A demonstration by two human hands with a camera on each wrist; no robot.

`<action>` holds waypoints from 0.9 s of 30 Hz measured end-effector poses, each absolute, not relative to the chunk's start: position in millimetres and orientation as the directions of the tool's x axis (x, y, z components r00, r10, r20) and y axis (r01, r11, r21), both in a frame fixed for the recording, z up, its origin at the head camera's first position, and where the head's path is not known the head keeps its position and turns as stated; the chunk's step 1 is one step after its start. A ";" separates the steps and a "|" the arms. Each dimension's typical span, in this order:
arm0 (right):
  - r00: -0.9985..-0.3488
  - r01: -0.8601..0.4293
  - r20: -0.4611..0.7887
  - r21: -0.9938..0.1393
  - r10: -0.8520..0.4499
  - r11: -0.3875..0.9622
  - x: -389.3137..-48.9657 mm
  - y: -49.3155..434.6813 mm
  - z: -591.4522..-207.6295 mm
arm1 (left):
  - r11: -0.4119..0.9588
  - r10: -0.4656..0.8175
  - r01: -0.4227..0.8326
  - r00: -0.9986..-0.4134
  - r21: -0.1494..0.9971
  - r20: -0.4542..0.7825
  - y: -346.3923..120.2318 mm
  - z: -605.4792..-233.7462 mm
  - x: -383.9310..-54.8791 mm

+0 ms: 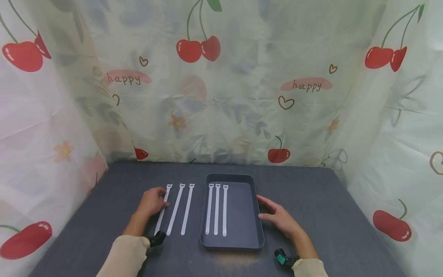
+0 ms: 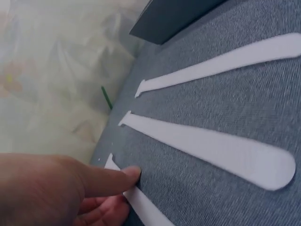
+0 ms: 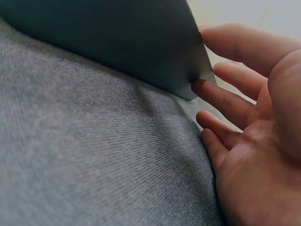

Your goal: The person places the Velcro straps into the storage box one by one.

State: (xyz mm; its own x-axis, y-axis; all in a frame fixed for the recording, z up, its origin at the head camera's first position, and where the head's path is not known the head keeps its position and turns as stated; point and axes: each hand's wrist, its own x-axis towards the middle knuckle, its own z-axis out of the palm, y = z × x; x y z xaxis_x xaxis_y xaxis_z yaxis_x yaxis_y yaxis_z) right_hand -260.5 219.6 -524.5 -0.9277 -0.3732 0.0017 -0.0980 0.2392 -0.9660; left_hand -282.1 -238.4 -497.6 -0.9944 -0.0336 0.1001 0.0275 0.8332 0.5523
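Note:
My left hand (image 1: 151,201) pinches the leftmost white cable strap (image 1: 159,222) near its slotted head, and the thumb lies across it in the left wrist view. To the right of that strap, a second white strap (image 1: 175,209) and a third one (image 1: 188,209) lie flat, heads away from me. A dark grey tray (image 1: 243,219) holds three more straps side by side in its left half; one is the rightmost strap (image 1: 225,211). Against the tray's right wall rest the fingertips of my right hand (image 1: 283,220), its fingers extended and apart in the right wrist view.
A dark grey cloth (image 1: 297,184) covers the table. Curtains with cherry prints (image 1: 235,115) stand behind the table and at both sides. Black wrist bands with devices sit on both wrists, the right device (image 1: 282,257) showing a green patch.

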 end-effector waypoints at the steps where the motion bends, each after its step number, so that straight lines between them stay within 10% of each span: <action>1: -0.927 -0.097 0.002 -0.967 -0.375 0.234 -260.2 219.6 -524.9 | 0.838 -0.050 0.006 -0.995 0.545 0.088 -237.9 -497.3 -281.9; 10: -0.928 -0.100 0.011 -0.970 -0.372 0.223 -260.0 219.3 -525.2 | 0.856 -0.178 -0.157 -0.984 0.492 -0.003 -231.6 -494.4 -281.0; 27: -0.933 -0.087 -0.010 -0.963 -0.359 0.253 -261.1 220.3 -525.6 | 0.773 0.007 0.055 -0.997 0.632 0.079 -242.5 -497.6 -270.4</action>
State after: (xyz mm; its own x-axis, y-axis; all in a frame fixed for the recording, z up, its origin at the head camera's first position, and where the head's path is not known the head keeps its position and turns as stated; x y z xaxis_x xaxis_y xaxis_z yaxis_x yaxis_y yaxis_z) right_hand -261.1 220.3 -525.6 -0.9333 -0.3589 -0.0103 -0.0868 0.2533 -0.9635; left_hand -270.4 -242.5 -497.6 -0.9969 0.0072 0.0787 0.0555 0.7726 0.6325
